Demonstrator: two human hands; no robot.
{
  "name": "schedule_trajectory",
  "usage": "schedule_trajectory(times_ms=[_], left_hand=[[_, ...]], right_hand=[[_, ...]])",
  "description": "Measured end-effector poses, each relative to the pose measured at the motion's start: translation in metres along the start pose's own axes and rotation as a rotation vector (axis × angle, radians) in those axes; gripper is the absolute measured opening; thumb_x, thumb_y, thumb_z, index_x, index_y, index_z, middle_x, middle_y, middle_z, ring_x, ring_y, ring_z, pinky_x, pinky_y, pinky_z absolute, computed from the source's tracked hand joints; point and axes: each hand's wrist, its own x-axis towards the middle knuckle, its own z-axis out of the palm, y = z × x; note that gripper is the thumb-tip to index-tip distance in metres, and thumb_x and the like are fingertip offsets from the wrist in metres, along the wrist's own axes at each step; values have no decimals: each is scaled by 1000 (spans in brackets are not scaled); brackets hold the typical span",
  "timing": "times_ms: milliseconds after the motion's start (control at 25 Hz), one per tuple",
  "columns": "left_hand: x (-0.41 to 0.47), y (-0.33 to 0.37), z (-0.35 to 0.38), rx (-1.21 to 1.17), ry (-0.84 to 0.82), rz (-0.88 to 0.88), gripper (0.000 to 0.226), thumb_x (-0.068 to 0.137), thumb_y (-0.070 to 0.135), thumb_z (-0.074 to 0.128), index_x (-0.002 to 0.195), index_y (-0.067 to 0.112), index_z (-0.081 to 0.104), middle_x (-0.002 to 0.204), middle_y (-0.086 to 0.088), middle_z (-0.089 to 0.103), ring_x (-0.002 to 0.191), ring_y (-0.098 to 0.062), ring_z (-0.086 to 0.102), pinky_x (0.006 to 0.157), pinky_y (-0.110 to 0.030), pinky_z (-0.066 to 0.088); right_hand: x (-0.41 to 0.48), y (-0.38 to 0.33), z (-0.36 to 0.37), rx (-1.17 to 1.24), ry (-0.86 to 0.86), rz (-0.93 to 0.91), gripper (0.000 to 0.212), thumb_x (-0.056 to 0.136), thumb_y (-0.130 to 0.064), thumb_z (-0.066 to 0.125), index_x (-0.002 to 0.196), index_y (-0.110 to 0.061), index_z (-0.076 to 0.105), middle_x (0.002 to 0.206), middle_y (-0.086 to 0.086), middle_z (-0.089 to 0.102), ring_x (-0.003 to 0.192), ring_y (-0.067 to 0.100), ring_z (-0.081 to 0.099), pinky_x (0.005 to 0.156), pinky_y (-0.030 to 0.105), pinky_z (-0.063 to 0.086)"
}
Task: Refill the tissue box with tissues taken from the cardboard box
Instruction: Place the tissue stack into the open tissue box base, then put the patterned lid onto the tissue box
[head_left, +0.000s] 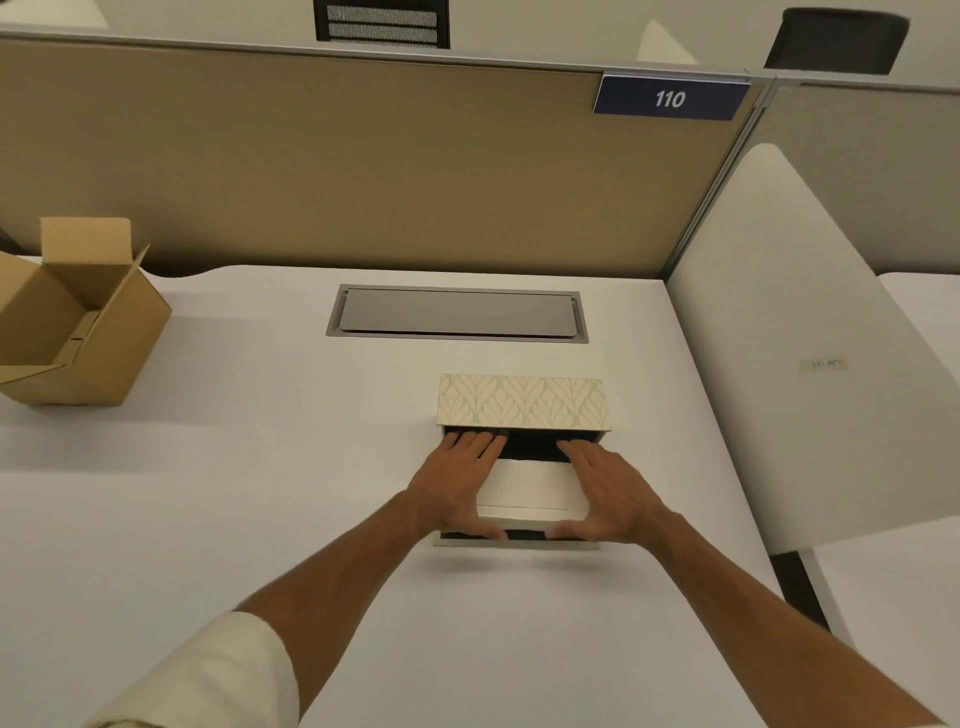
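Note:
The tissue box (522, 402) has a cream leaf-patterned lid standing open at its far side, and its inside is dark. A white stack of tissues (530, 491) lies in the box. My left hand (457, 480) grips the stack's left end and my right hand (605, 493) grips its right end, fingers reaching down into the box, thumbs at the near edge. The cardboard box (78, 317) stands open at the far left of the desk, and its visible inside looks empty.
A grey cable hatch (457, 312) is set into the white desk (260, 493) behind the tissue box. A tan partition with a "110" sign (670, 98) runs along the back. A white divider panel (795, 364) borders the right side.

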Motion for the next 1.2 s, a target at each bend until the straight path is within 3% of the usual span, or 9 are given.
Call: schedule_trajectory(times_ms=[120, 240, 400, 520, 760, 960, 1080, 1120, 1200], left_hand=[[-14, -5, -16, -114, 396, 6, 70, 81, 68, 48, 120, 11, 57, 116, -8, 65, 104, -24, 60, 91, -36, 47], [-10, -15, -34, -318, 643, -311, 39, 91, 41, 54, 107, 6, 60, 102, -12, 65, 91, -24, 59, 77, -31, 45], [14, -26, -55, -864, 413, -772, 43, 99, 32, 44, 131, 3, 47, 136, -15, 51, 124, -28, 50, 97, -32, 41], [17, -24, -61, -1206, 235, -878, 44, 101, 31, 39, 136, 4, 44, 142, -14, 47, 127, -28, 46, 93, -30, 36], [1, -9, -58, -1268, 308, -972, 32, 98, 27, 44, 119, 5, 54, 122, -12, 56, 100, -21, 51, 82, -30, 39], [-15, -3, -51, -1429, 306, -1086, 19, 94, 22, 42, 84, 8, 48, 96, -11, 57, 86, -22, 53, 71, -32, 38], [-22, 8, -48, -1555, 341, -1212, 25, 95, 22, 41, 73, 10, 45, 84, -5, 54, 72, -17, 48, 61, -29, 34], [-24, 12, -48, -1622, 340, -1263, 25, 96, 23, 43, 76, 10, 49, 84, -3, 54, 72, -16, 48, 65, -29, 38], [-27, 17, -48, -1827, 266, -1376, 32, 96, 32, 46, 105, 5, 59, 109, -9, 54, 104, -27, 52, 98, -47, 40]], right_hand=[[-13, 7, -18, 146, 366, 27, 62, 83, -70, 42, 112, -16, 51, 109, 5, 60, 92, 18, 57, 76, 26, 47], [-4, 12, -41, 383, 581, 295, 40, 93, -47, 47, 106, -10, 54, 98, 8, 58, 88, 24, 58, 73, 33, 49], [24, 11, -64, 667, 273, 591, 51, 97, -36, 46, 135, -2, 45, 132, 19, 55, 119, 32, 54, 97, 36, 43], [32, 4, -66, 728, 160, 624, 49, 99, -32, 44, 136, 1, 44, 138, 20, 52, 124, 34, 50, 103, 40, 40], [24, -3, -64, 764, 235, 720, 41, 94, -27, 55, 123, 1, 56, 121, 17, 62, 106, 28, 58, 89, 35, 45], [5, -16, -56, 934, 308, 832, 30, 88, -32, 64, 71, -14, 47, 69, 0, 48, 62, 14, 43, 52, 23, 33], [-5, -29, -50, 1064, 352, 895, 32, 87, -34, 65, 76, -12, 44, 75, 1, 47, 72, 17, 47, 55, 24, 37], [-7, -32, -47, 1122, 365, 921, 32, 87, -34, 65, 80, -10, 45, 79, 3, 48, 79, 20, 48, 62, 27, 41], [-13, -39, -47, 1256, 373, 977, 35, 85, -35, 67, 80, -5, 49, 82, 9, 51, 89, 27, 49, 84, 41, 47]])
